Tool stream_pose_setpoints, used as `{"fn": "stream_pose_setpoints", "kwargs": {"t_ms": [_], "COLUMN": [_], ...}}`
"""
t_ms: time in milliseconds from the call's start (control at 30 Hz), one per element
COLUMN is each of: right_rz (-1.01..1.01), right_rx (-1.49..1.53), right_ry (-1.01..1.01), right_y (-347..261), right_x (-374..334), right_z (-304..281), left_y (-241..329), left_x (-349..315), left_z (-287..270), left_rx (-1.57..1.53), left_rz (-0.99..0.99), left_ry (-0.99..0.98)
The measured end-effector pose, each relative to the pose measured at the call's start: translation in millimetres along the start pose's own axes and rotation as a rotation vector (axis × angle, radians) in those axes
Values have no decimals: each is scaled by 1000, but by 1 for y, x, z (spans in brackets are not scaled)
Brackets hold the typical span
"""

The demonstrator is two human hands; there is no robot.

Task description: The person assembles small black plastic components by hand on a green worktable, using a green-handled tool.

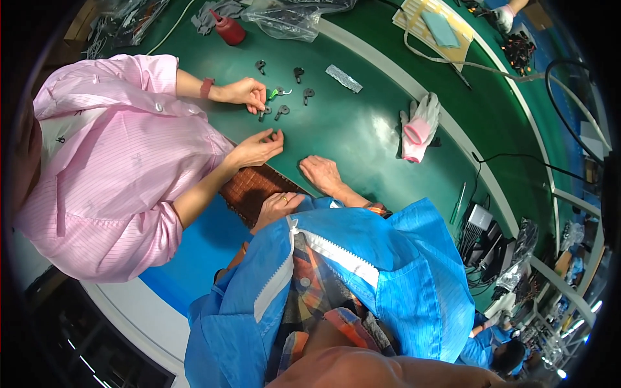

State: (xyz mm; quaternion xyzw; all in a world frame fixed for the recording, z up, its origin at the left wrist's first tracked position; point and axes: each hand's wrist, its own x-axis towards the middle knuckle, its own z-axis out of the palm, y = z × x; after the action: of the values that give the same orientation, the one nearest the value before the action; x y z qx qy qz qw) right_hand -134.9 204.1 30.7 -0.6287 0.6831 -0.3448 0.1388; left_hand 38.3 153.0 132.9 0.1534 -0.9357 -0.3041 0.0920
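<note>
My right hand point(321, 173) rests on the green tabletop near its front edge, fingers loosely bent and nothing seen in them. My left hand point(278, 208) lies lower, against the front of my blue jacket point(414, 258), its fingers laid forward, a ring on one. To my left, a co-worker in a pink striped shirt has one hand point(246, 94) over several small dark earbud-shaped pieces point(282, 112), with a green-and-white piece point(278, 92) beside its fingers. Their other hand point(259, 149) hovers near the table edge, close to my hands, with bent fingers.
A red squeeze bottle point(228, 29) and clear plastic bags point(291, 16) lie at the back. A silver strip point(344, 78) and white-and-pink gloves point(419, 126) lie across the table. A green-handled screwdriver point(458, 202), a power adapter point(479, 217) and cables are at right. A brown woven surface point(249, 187) sits below the edge.
</note>
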Motion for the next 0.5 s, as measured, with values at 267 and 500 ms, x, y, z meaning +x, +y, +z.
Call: {"fn": "stream_pose_setpoints", "kwargs": {"t_ms": [267,500], "right_rz": [222,367], "right_rx": [324,387], "right_ry": [85,68], "right_y": [3,2], "right_x": [27,76], "right_z": [-6,-24], "left_y": [-3,-36], "left_x": [9,59], "left_z": [-5,-1], "left_rx": [-66,-202], "left_rz": [-175,-443], "left_ry": [-24,265]}}
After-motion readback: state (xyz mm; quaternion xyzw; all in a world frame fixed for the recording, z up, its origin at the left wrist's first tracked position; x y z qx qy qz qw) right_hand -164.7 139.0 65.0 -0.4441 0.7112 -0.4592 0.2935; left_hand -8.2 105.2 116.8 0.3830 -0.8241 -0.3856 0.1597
